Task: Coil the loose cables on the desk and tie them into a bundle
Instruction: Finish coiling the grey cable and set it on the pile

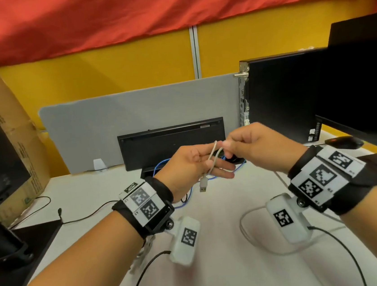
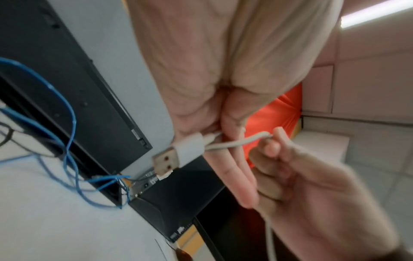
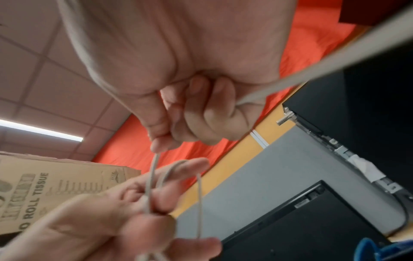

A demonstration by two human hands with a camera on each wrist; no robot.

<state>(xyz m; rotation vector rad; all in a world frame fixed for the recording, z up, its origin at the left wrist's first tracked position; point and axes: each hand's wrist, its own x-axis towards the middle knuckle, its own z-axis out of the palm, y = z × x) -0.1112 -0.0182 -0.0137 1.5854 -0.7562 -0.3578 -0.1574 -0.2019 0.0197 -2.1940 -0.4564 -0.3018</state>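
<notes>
A white USB cable [image 1: 215,156] hangs in the air between both hands above the desk. My left hand [image 1: 208,164] pinches it between thumb and fingers, with a small loop over the outstretched fingers. The USB plug [image 1: 203,184] dangles below that hand and shows close up in the left wrist view [image 2: 170,159]. My right hand [image 1: 226,146] pinches the cable [image 3: 153,176] between thumb and forefinger [image 3: 161,141], just above the left hand [image 3: 156,203]. The rest of the cable trails down onto the desk [image 1: 244,226]. A loose blue cable [image 1: 162,167] lies on the desk behind the hands.
A black keyboard [image 1: 171,142] leans on a grey divider [image 1: 132,116]. A black PC tower [image 1: 276,95], a monitor [image 1: 363,76] and a mouse [image 1: 342,143] stand at the right. A cardboard box [image 1: 3,117] is at the left, with a thin black cable [image 1: 85,215] near it.
</notes>
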